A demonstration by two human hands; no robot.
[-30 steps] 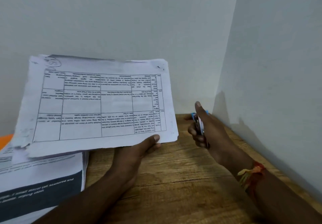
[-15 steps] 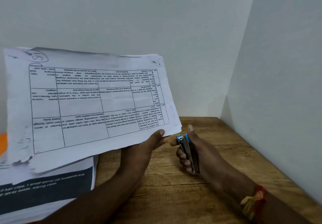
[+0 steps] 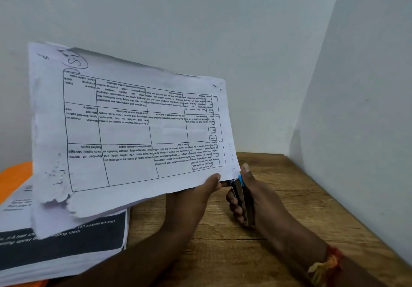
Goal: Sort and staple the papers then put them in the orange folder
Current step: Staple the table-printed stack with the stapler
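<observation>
The right hand point(image 3: 256, 199) grips a blue stapler point(image 3: 242, 195), its long body pointing up and away, mouth at the near right corner of the sheaf of papers point(image 3: 133, 130). The left hand point(image 3: 196, 197) pinches that sheaf just beside it. Far left lies the orange folder point(image 3: 15, 179).

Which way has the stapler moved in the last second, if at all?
Yes. Against the far right corner of the table, the stapler in the right hand has come left and nearer the person; its tip now meets the corner of the held papers.
</observation>
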